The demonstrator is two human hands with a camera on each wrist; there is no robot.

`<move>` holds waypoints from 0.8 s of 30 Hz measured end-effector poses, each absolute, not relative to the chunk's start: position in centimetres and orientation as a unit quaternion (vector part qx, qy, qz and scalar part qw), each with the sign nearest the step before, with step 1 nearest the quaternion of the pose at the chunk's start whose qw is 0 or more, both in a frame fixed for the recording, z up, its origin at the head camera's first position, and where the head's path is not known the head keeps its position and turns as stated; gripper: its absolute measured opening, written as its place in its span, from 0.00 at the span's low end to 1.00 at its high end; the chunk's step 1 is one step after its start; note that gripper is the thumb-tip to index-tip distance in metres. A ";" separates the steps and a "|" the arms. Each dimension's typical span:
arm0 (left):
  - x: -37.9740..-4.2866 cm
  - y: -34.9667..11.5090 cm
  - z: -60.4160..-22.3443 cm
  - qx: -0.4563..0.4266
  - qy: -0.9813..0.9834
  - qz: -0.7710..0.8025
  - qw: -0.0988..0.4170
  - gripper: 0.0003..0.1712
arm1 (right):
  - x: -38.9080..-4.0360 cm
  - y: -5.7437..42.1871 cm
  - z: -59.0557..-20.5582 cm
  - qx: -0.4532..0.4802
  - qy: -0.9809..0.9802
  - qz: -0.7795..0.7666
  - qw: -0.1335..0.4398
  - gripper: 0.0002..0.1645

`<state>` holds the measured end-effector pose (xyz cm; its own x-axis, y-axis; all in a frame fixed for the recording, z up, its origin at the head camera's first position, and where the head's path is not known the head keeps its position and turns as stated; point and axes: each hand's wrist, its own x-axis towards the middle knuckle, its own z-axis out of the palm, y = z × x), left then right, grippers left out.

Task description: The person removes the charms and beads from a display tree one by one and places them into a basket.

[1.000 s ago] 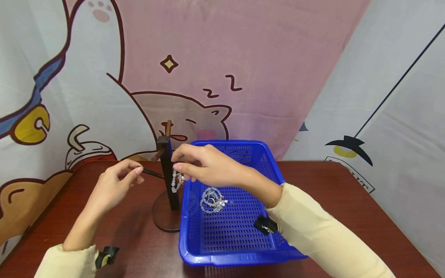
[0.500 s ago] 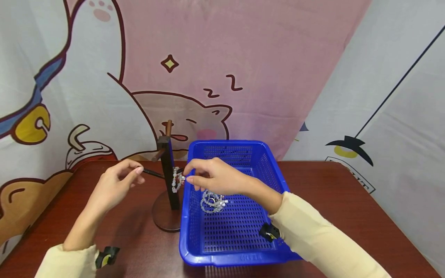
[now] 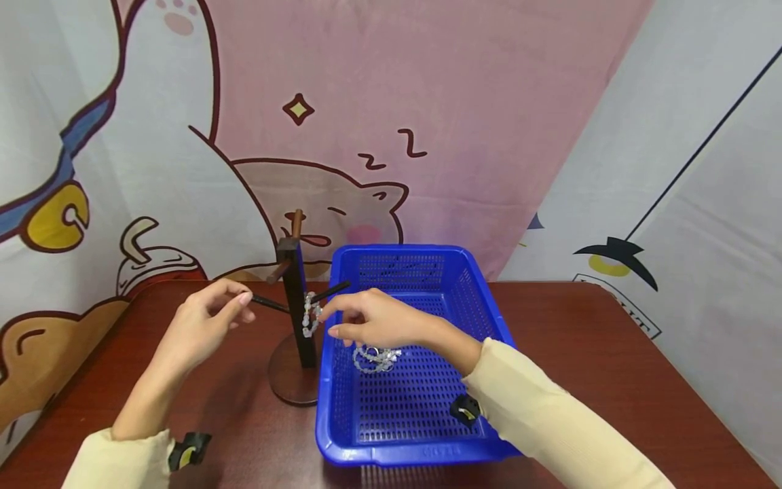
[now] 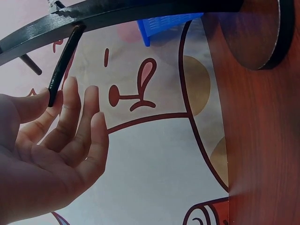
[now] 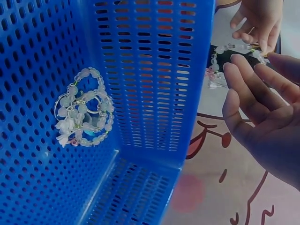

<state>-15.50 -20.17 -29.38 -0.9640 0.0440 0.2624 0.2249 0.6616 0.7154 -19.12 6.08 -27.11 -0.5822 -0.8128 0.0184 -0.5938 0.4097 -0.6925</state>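
A dark stand [image 3: 294,292] with several pegs rises from a round base beside the basket. My left hand [image 3: 204,324] pinches the tip of its left peg [image 4: 65,58] between thumb and fingers. From the right peg [image 3: 332,291], close to the post, hangs a beaded bracelet [image 3: 308,320] of pale translucent beads. Over the basket's left rim, my right hand [image 3: 381,318] is beside that bracelet, thumb and fingers parted. In the right wrist view its fingers look extended, with nothing between them. More beaded bracelets [image 5: 86,110] with white flower charms lie in a heap inside the basket.
The blue perforated basket [image 3: 421,454] stands right of the stand on a reddish-brown table [image 3: 580,380]. Its left wall is close to the stand's base. Behind the table hangs a cloth [image 3: 476,122] with cartoon animals.
My right hand has let go of the bracelet and drawn back right and slightly down, uncovering the right peg. The bracelet stays hanging there. My left hand keeps its pinch on the left peg.
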 end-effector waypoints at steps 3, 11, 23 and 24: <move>-15.5 -20.2 -29.3 -0.074 -0.904 -0.406 0.111 0.15 | -19.4 5.9 -27.4 -0.434 0.819 -0.332 0.174 0.17; -15.5 -20.1 -29.2 -0.070 -0.904 -0.407 0.110 0.15 | -20.1 5.4 -28.4 -0.434 0.817 -0.325 0.196 0.18; -15.5 -20.1 -29.2 -0.073 -0.903 -0.411 0.103 0.15 | -20.2 4.4 -28.8 -0.411 0.821 -0.317 0.237 0.23; -15.5 -20.1 -29.2 -0.073 -0.903 -0.411 0.102 0.15 | -20.2 4.3 -28.9 -0.412 0.821 -0.316 0.240 0.23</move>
